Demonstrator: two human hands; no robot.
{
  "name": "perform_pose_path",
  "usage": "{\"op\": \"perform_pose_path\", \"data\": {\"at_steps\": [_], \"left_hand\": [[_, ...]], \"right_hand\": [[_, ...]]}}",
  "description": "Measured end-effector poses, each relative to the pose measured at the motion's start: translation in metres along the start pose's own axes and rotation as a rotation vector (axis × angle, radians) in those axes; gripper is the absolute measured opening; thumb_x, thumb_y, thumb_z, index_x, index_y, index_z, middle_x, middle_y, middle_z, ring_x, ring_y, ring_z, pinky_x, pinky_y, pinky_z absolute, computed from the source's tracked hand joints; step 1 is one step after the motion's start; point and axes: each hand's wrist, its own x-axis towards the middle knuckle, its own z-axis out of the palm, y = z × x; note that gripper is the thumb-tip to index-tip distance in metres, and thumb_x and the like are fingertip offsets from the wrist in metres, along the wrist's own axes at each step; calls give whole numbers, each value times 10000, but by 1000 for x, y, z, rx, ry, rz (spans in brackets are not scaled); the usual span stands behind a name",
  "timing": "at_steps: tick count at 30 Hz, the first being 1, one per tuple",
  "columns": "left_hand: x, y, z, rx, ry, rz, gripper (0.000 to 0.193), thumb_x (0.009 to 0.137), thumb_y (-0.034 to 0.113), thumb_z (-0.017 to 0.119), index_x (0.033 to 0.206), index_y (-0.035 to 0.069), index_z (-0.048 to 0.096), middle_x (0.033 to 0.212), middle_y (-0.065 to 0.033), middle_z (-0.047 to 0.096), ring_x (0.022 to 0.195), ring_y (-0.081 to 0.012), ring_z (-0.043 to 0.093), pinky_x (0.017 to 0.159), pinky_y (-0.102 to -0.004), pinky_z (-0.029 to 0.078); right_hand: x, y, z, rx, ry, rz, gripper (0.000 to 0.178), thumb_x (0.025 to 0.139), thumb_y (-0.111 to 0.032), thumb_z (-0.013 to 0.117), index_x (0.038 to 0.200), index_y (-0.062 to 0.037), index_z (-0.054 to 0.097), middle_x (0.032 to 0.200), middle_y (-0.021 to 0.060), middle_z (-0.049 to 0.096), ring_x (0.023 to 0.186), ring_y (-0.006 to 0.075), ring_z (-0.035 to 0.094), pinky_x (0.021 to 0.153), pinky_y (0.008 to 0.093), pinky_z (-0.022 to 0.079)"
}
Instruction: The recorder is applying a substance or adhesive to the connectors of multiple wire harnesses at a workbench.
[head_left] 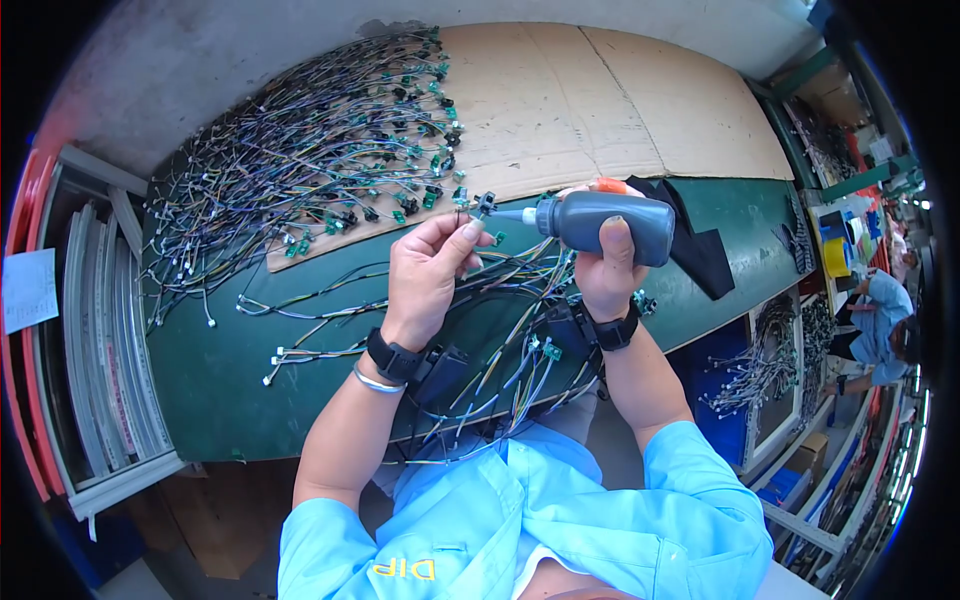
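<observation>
My left hand (pixel 428 268) pinches a small circuit board with a dark part (pixel 486 203) between thumb and fingertips. Wrapped round a dark grey squeeze bottle (pixel 630 228) is my right hand (pixel 603 275), thumb pressed on its side. The bottle lies tilted almost level, its thin nozzle (pixel 513 214) pointing left at the board; whether the tip touches it I cannot tell. Beneath both hands, loose multicoloured wire harnesses (pixel 500 285) with small white plugs and green boards lie on the green tabletop (pixel 225 390). Some of them hang over the near edge.
A large heap of wire harnesses (pixel 300 150) covers the far left, partly on a cardboard sheet (pixel 530 110). Black cloth (pixel 705 255) lies at the right. A rack of grey panels (pixel 110 340) borders the left. More harnesses (pixel 765 365) and another person (pixel 885 315) are at the right.
</observation>
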Motion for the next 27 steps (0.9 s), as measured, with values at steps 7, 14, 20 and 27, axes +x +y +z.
{"op": "perform_pose_path", "data": {"at_steps": [7,14,20,27], "left_hand": [[1,-1,-1,-17,-1,13,189,864,161,609,968,4,615,817,-35,656,605,-29,515,552,-157,395],[0,3,-4,-251,-92,-148,157,865,159,605,946,24,603,791,-40,643,600,-46,525,556,-171,415],[-1,5,-6,-361,-232,-244,135,863,145,600,926,26,592,771,-43,622,590,-63,521,544,-178,418],[-3,3,-8,-463,-533,-390,134,860,144,600,901,18,587,746,-41,595,582,-75,508,532,-176,409]], "right_hand": [[-1,-3,3,29,-16,-5,478,804,-355,632,1091,8,511,934,151,591,812,237,594,664,333,496],[16,-6,-1,526,8,487,448,870,-381,536,1125,-16,490,958,138,594,758,206,574,660,321,481],[18,-4,6,539,27,584,419,869,-248,566,1204,-31,440,1065,141,575,848,226,601,737,335,495],[14,-9,18,532,-270,764,560,804,-27,608,1305,-39,359,1188,156,520,962,262,603,853,356,484]]}}
